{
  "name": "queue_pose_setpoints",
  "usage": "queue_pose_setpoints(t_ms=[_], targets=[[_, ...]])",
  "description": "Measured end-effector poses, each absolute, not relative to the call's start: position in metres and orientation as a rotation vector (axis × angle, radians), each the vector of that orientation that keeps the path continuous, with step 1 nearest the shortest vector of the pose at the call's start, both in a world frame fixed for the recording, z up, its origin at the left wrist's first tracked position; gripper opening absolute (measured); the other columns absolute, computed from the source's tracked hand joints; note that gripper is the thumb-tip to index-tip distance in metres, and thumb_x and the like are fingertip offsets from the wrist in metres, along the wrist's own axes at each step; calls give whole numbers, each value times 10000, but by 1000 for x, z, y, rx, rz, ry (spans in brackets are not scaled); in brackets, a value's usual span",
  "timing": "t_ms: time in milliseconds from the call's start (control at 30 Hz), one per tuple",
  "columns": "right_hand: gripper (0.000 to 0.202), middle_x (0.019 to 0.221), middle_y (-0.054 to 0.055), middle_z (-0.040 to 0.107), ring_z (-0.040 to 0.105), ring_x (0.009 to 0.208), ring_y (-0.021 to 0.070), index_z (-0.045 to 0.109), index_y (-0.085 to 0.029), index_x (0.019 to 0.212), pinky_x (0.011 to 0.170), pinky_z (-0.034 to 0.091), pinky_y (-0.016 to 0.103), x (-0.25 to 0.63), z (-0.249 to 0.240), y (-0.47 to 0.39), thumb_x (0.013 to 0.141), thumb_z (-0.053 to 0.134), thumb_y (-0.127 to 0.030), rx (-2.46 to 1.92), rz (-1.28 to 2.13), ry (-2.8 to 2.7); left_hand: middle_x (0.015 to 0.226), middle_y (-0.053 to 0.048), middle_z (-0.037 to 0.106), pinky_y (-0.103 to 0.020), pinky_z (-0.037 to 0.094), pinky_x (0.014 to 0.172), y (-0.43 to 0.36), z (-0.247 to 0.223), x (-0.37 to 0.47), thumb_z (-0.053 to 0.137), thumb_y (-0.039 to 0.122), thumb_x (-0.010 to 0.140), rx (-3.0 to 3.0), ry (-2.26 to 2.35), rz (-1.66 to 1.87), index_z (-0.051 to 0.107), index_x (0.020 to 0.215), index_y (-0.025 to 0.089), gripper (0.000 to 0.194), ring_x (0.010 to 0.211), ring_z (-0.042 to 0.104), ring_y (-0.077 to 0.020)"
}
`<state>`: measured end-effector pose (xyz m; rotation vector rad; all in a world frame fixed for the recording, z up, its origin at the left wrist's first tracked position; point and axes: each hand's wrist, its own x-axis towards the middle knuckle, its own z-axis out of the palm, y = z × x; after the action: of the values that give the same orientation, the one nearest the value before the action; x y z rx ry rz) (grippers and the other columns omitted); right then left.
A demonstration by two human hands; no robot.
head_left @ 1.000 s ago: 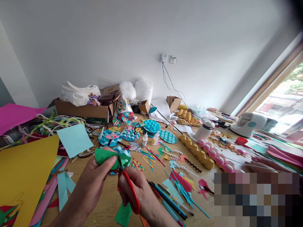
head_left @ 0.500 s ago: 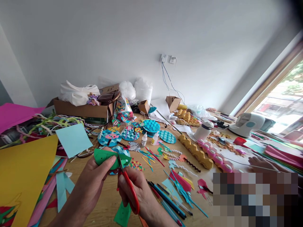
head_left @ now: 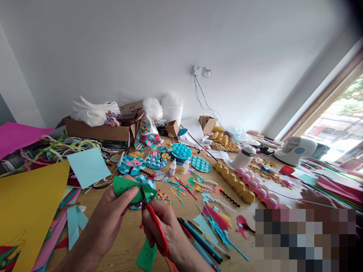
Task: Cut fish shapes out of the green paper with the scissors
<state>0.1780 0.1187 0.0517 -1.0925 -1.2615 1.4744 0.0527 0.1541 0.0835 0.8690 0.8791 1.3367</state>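
Note:
My left hand (head_left: 113, 211) pinches a piece of green paper (head_left: 123, 186) with a small dark mark on it, held up above the table. Closed around the red handles of a pair of scissors (head_left: 159, 226), my right hand (head_left: 166, 223) keeps the dark blades against the right part of that paper. The fingertips beneath the sheet are partly hidden. Below the scissors another green paper piece (head_left: 146, 257) lies on the table. Just behind the held paper is a blue scalloped paper disc (head_left: 147, 182), partly covered.
Pens (head_left: 202, 243) and thin blue strips (head_left: 218, 226) lie right of my hands. Glue bottles (head_left: 172, 167) stand behind, near decorated discs (head_left: 132, 165). Yellow paper (head_left: 31, 211) and a light-blue sheet (head_left: 89, 167) are leftward. Another person's hand (head_left: 314, 197) rests at the right by egg-carton strips (head_left: 235, 183).
Almost nothing differs. Both hands, the green paper and the scissors keep nearly the same place, and the other person's hand at the right has shifted slightly.

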Motion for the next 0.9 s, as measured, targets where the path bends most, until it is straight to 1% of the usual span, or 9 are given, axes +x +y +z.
queue_pose_setpoints(t_ms=[100, 200, 400, 633, 767, 900], targets=[[531, 440, -75, 416, 338, 354, 45, 447, -199, 616, 363, 270, 177, 179, 53, 119, 760, 605, -685, -1120, 1478, -1267, 573, 54, 664, -206, 501, 583, 154, 87, 53, 839, 258, 483, 841, 914, 1330, 693, 565, 192, 181, 620, 554, -134], [533, 434, -79, 409, 334, 348, 45, 441, -202, 612, 359, 268, 178, 179, 55, 119, 754, 602, -690, -1114, 1479, -1278, 571, 46, 667, -221, 499, 594, 155, 88, 53, 835, 263, 475, 848, 933, 1316, 688, 564, 188, 188, 625, 554, -143], [570, 418, -82, 399, 332, 347, 41, 437, -200, 587, 363, 270, 172, 180, 57, 120, 714, 613, -727, -1125, 1478, -1282, 592, 42, 650, -244, 490, 639, 155, 86, 50, 807, 300, 532, 927, 937, 1295, 668, 572, 185, 184, 656, 543, -153], [501, 416, -86, 395, 341, 352, 46, 436, -203, 585, 359, 262, 176, 183, 57, 121, 748, 626, -637, -1155, 1472, -1304, 638, 39, 649, -250, 461, 653, 159, 80, 43, 771, 320, 619, 1063, 935, 1279, 685, 652, 201, 150, 693, 555, -168], [449, 418, -90, 387, 339, 359, 48, 435, -205, 587, 364, 251, 182, 184, 57, 122, 777, 623, -565, -1155, 1452, -1335, 628, 44, 632, -243, 453, 642, 162, 75, 40, 761, 305, 659, 1094, 927, 1285, 686, 667, 204, 126, 664, 538, -158], [430, 421, -90, 394, 341, 354, 50, 442, -206, 600, 363, 258, 185, 185, 56, 123, 780, 621, -552, -1151, 1484, -1321, 613, 39, 638, -251, 455, 625, 164, 73, 38, 777, 308, 657, 1085, 931, 1267, 693, 668, 198, 138, 638, 539, -162]])
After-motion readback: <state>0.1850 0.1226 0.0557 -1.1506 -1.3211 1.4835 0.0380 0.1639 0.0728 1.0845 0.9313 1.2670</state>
